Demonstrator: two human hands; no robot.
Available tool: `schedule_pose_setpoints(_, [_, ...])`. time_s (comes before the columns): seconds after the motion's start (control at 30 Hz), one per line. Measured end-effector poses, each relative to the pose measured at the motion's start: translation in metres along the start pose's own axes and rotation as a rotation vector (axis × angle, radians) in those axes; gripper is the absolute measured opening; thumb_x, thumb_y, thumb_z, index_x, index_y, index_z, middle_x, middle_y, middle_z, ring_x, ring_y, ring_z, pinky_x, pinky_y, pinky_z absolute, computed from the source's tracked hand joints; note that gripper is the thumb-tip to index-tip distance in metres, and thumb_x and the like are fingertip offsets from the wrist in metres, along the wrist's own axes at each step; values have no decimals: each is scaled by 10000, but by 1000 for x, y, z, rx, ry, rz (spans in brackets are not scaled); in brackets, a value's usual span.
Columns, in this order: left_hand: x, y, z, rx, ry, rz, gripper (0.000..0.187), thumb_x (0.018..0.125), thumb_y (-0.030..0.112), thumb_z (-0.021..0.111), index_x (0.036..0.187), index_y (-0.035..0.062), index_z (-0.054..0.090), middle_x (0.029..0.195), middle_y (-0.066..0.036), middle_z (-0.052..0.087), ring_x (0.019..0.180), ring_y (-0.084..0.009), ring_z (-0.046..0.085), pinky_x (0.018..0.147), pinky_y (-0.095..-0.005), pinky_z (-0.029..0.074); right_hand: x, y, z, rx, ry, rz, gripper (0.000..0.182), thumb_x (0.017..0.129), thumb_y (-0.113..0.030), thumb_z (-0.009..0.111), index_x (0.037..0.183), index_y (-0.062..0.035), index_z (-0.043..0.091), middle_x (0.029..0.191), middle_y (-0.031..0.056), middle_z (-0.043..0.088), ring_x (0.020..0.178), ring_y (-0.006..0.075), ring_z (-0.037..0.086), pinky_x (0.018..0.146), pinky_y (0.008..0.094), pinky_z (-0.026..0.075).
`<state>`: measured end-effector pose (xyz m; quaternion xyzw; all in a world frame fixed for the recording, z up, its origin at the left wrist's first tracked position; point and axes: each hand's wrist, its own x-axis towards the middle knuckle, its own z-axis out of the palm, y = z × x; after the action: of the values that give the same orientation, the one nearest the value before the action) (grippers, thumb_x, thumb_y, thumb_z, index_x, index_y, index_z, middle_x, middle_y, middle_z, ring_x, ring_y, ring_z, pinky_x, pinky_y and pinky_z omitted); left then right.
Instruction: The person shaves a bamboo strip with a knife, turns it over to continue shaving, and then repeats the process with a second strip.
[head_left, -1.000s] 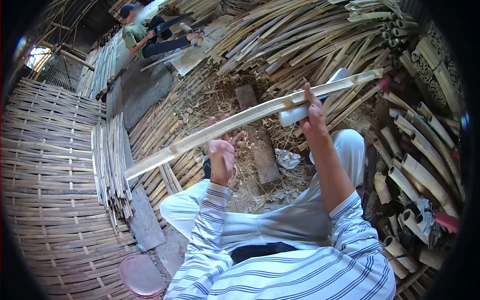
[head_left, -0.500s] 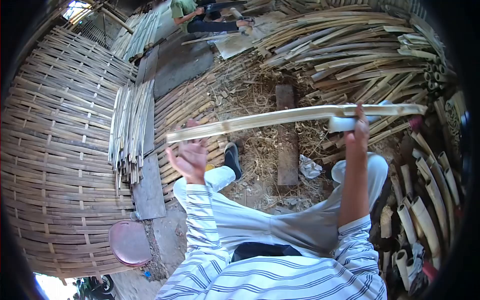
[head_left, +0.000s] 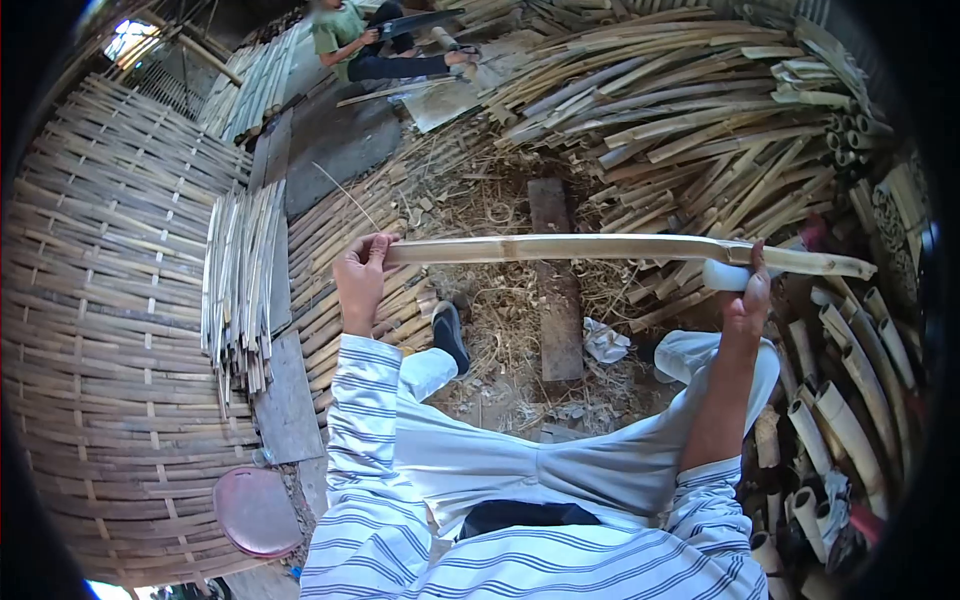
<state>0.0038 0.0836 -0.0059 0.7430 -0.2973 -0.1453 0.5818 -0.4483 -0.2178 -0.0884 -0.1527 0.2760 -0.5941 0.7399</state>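
Note:
A long split bamboo strip stretches crosswise in front of me, above my knees. My left hand pinches its left end between thumb and fingers. A thin sliver rises at a slant just above that hand. Near the other end, my right hand is closed around the strip, which runs on past it to the right. A white, smooth, tube-like thing lies under the strip at my right hand; its far part is hidden, and I cannot make out what it is.
A wooden plank lies between my legs among shavings. Split bamboo is piled at upper right, bamboo tubes at right. A woven bamboo panel and bundled strips fill the left. Another person sits at the back.
My left hand has gone from open fingers under the strip's end to a pinch on it. The strip is now more level, and my right hand has moved slightly right and down.

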Motion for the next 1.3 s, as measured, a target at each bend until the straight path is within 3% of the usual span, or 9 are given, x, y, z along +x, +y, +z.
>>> schedule_pose_setpoints(0.13, [16,-10,3,676,-23,237,269,943,198,508,822,-9,628,738,-66,652,686,-179,639,650,-305,539,-5,-3,6,6,32,-15,275,852,-287,646,1012,-81,557,864,87,627,824,223,617,759,393,514])
schedule_pose_setpoints(0.27, [25,-9,1,-262,-89,-277,287,960,273,470,944,-7,531,698,-97,615,815,-246,655,719,-331,521,-2,-2,10,-20,59,-31,329,841,-286,661,1045,-56,542,884,92,623,839,228,613,781,409,510])
schedule_pose_setpoints(0.4, [12,-58,-7,-770,-160,-565,509,963,382,358,1220,-56,400,1178,-257,532,1074,-338,558,847,-475,494,1,10,10,-34,61,-47,312,866,-321,624,995,-43,569,857,79,630,820,227,619,789,390,508])
schedule_pose_setpoints(0.6, [-99,-40,119,-1243,-387,-203,713,759,392,589,1339,53,349,1366,-169,354,1318,-316,286,1065,-556,253,-22,68,36,-47,117,13,299,836,-295,673,1021,-98,545,809,32,590,757,183,596,709,330,514])
schedule_pose_setpoints(0.8, [-77,43,136,-1101,111,201,495,768,451,585,1063,55,551,996,-139,577,991,-298,554,922,-416,416,-88,120,96,-95,201,220,302,853,-275,658,1017,-45,552,804,22,556,714,147,562,679,305,505])
schedule_pose_setpoints(0.9, [-48,48,60,-1057,-147,472,455,844,478,440,738,54,567,739,-143,559,756,-216,560,720,-322,471,-105,138,109,-32,132,355,315,844,-283,665,985,-14,583,823,43,586,714,159,575,659,312,500])
schedule_pose_setpoints(0.93, [-63,95,65,-974,412,311,397,847,429,440,621,102,453,584,-48,430,580,-127,462,576,-226,395,-111,142,112,-25,111,398,350,822,-300,689,966,6,600,820,52,602,707,167,576,656,314,490])
schedule_pose_setpoints(0.97, [-57,89,23,-1463,175,291,337,843,335,448,585,150,335,543,17,341,479,-74,327,472,-233,290,-111,152,108,-1,81,448,315,826,-284,688,935,0,609,810,59,610,674,171,583,605,308,495])
schedule_pose_setpoints(1.3, [-83,227,-1,-763,2,479,316,756,143,506,535,174,282,448,30,255,376,-78,214,398,-246,178,-175,179,19,-510,-130,1204,254,870,-248,641,809,-41,509,624,7,496,507,117,499,459,262,469])
